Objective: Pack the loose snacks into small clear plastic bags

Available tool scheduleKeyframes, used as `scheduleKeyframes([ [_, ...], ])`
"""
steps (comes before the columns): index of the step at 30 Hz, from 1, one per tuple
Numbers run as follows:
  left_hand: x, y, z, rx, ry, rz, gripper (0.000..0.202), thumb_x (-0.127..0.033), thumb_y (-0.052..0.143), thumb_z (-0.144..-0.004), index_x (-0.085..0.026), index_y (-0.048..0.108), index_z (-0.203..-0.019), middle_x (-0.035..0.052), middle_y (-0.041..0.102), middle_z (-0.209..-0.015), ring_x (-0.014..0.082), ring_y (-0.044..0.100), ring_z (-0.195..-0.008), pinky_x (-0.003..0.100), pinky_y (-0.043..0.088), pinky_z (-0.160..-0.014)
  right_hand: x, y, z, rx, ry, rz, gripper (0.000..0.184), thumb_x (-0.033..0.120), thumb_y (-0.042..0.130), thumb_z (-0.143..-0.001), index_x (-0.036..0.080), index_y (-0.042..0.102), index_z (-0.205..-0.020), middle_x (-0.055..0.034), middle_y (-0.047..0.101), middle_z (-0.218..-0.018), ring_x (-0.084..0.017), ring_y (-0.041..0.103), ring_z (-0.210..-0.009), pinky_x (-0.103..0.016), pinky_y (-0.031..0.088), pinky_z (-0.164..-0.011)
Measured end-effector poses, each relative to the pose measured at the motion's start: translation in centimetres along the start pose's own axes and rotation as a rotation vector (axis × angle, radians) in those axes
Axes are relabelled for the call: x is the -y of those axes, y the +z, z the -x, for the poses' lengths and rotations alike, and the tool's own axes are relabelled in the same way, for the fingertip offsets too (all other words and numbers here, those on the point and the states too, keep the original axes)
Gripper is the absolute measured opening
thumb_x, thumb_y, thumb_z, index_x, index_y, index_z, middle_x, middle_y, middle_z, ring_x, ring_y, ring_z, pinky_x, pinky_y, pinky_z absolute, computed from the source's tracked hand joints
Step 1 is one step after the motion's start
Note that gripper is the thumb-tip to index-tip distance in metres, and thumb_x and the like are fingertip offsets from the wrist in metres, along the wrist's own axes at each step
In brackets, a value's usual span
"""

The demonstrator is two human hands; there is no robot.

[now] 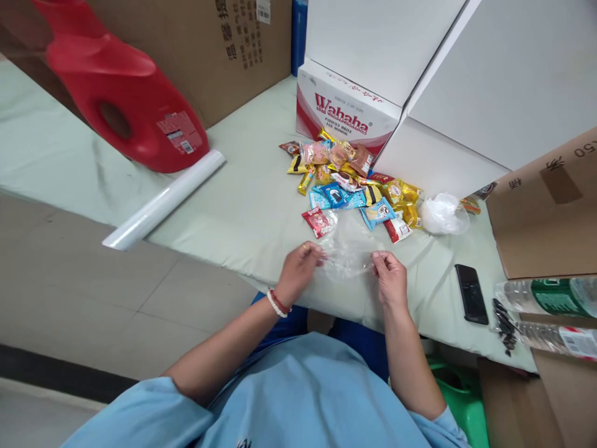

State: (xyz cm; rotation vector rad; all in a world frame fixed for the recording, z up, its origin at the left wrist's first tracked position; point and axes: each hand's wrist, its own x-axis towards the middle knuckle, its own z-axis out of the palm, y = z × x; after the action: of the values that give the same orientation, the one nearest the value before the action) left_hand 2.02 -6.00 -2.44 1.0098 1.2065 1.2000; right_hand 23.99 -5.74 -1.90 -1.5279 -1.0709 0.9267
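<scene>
Stretched between my two hands near the table's front edge is a clear plastic bag (347, 255). My left hand (302, 266) pinches its left side, and my right hand (390, 274) pinches the right side. Nothing shows inside the bag. Just beyond it lies a red snack packet (317, 221), close to the bag's upper left edge. A heap of wrapped snacks (345, 171) in yellow, blue, pink and brown wrappers spreads behind. To the right of the heap rests a bunched white plastic bag (444, 213).
Behind the snacks stands a Wahaha box (342, 112). A red jug (135, 93) and a white roll (165, 199) are at left. On the right lie a phone (471, 294), a green-labelled bottle (553, 296) and another bottle (559, 338), beside a cardboard box (545, 205).
</scene>
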Motion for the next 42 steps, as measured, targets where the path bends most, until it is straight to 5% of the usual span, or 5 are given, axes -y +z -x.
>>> scheduleKeyframes([
  [8,1.0,-5.3,-1.3,-0.417,0.181,-0.446,0.029,-0.024,0.064,-0.076,-0.019,0.06,-0.105,0.0115,0.064,-0.111,0.0264,0.063,-0.108,0.045,0.053,-0.095,-2.2,-1.5,2.1,-0.055,0.066,0.091,0.039,0.058,0.074,-0.081,0.019,0.069,-0.083,0.0035,0.055,-0.062,-0.013,0.044,-0.056,-0.025,0.037,-0.052],
  [14,0.0,-3.0,-0.6,-0.081,0.722,-0.926,0.047,-0.003,0.052,-0.076,-0.026,0.061,-0.117,0.0102,0.059,-0.134,0.0298,0.046,-0.141,0.056,0.035,-0.117,-2.3,-3.9,3.4,0.128,0.038,0.358,0.037,0.055,0.068,-0.086,0.02,0.074,-0.096,-0.0048,0.071,-0.085,-0.021,0.063,-0.077,-0.033,0.051,-0.072],
  [21,-0.4,0.6,-2.1,0.052,0.535,-0.951,0.04,-0.004,0.052,-0.071,-0.019,0.062,-0.107,0.0149,0.061,-0.123,0.0299,0.06,-0.117,0.044,0.053,-0.096,0.7,-5.0,0.4,0.26,-0.27,0.536,0.089,0.05,0.087,-0.068,0.028,0.053,-0.148,-0.0115,0.046,-0.158,-0.034,0.038,-0.148,-0.054,0.032,-0.121],
  [29,-0.1,2.6,-2.9,0.058,0.342,-0.932,0.034,-0.047,0.057,-0.096,-0.019,0.064,-0.113,0.0126,0.069,-0.113,0.0291,0.066,-0.107,0.039,0.052,-0.088,0.8,1.7,-4.1,0.198,-0.314,0.5,0.031,0.045,0.059,-0.092,0.021,0.075,-0.101,-0.0104,0.071,-0.101,-0.026,0.066,-0.096,-0.041,0.053,-0.089],
  [42,-1.2,2.6,-4.3,0.026,0.322,-0.728,0.017,-0.032,0.056,-0.092,-0.02,0.068,-0.091,0.0042,0.066,-0.077,0.0212,0.062,-0.077,0.032,0.042,-0.075,1.0,1.1,-1.2,0.18,-0.208,0.264,0.025,0.045,0.067,-0.086,0.021,0.074,-0.084,-0.004,0.067,-0.082,-0.018,0.061,-0.076,-0.03,0.048,-0.068],
])
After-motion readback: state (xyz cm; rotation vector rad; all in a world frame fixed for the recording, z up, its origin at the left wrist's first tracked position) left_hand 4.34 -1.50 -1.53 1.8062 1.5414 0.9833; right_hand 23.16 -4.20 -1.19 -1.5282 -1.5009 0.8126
